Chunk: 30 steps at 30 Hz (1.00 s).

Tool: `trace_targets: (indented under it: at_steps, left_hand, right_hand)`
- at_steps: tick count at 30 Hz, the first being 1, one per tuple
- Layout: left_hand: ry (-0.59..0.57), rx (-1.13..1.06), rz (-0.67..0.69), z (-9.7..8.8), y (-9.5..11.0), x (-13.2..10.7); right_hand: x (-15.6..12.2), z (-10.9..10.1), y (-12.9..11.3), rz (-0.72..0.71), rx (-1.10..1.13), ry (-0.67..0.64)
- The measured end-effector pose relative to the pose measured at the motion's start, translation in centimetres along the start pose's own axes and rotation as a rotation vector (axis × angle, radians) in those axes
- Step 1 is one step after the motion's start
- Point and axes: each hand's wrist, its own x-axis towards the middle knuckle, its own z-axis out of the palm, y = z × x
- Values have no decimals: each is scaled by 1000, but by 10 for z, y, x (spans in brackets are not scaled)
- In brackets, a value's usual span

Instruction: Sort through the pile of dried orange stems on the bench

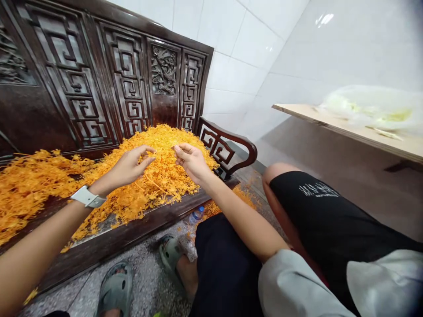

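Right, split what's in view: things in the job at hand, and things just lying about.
In the job:
orange flower-like pieces, heaped on the bench
left hand, open
right hand, thumb and finger pinched

Apparently just lying about:
blue-capped bottle, on the floor
plastic bag, on the wooden shelf

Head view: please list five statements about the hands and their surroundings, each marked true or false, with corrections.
1. Orange flowers lie heaped on the dark bench. True.
2. The left hand is clenched into a fist. False: the left hand is partly open.
3. The right hand is in a pinch. True; anything held is too small to identify.
4. The bottle's cap is red. False: the cap is blue.
5. A translucent bag lies on the wooden shelf. True.
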Motion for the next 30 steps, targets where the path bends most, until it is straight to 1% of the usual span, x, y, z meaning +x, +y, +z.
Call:
trace_targets:
  at_steps: [3,5,6,7,8,9,10,11,12,13,14,15,16,17,19,20,21,22,23,24,25,26,27,28,29,30]
  left_hand:
    - [3,166,143,-2,-6,3]
    - [-9,239,197,-3,-13,7]
    - [-25,266,208,-6,-18,10]
    - [-35,289,202,-11,-24,12]
    - [-26,314,170,-19,-32,13]
    - [-6,344,118,-29,-41,13]
    - [21,381,46,-42,-51,11]
    - [59,419,-48,-56,-61,8]
    - [44,456,-122,-71,-71,4]
    - [36,485,-194,-84,-81,-2]
    - [21,489,-249,-97,-88,-7]
    - [21,486,-291,-107,-93,-12]
    - [36,473,-328,-115,-95,-15]
    - [61,452,-357,-121,-96,-17]
    - [103,423,-389,-126,-90,-17]
    - [113,418,-384,-126,-86,-16]
    - [113,419,-363,-125,-81,-14]
    - [104,428,-328,-124,-76,-11]
    - [92,438,-284,-122,-71,-8]
    - [75,443,-238,-120,-66,-6]
    - [56,445,-200,-118,-61,-3]
    - [33,445,-168,-117,-57,0]
    - [-1,444,-147,-115,-53,3]
    - [-30,448,-135,-114,-50,6]
    - [-54,457,-126,-113,-47,9]
    - [-71,477,-117,-112,-45,11]
  right_hand:
    - [1,-8,2,-51,-28,-12]
    - [-9,-3,-3,-89,-55,-57]
    - [-17,3,-8,-122,-101,-124]
    - [-27,12,-13,-162,-160,-235]
    - [-39,22,-18,-199,-215,-406]
    - [-51,34,-22,-223,-253,-653]
    - [-62,45,-25,-224,-265,-949]
    - [-72,55,-26,-196,-242,-1271]
    - [-79,63,-25,-138,-203,-1560]
    - [-83,67,-24,-71,-159,-1778]
    - [-83,68,-23,-10,-123,-1898]
    - [-80,65,-22,27,-97,-1886]
    - [-73,59,-22,34,-60,-1753]
    - [-63,51,-22,29,-1,-1537]
    - [-40,33,-22,28,174,-957]
    - [-26,24,-21,56,257,-659]
    - [-13,17,-18,100,322,-398]
    - [-1,11,-13,148,360,-186]
    - [10,7,-7,186,364,-20]
    - [19,4,-1,205,348,97]
    - [26,1,5,214,329,171]
    - [30,-1,10,206,306,199]
    - [31,-4,12,188,259,174]
    - [31,-7,12,168,179,99]
    - [29,-11,10,152,70,-25]
    - [26,-15,7,143,-58,-191]
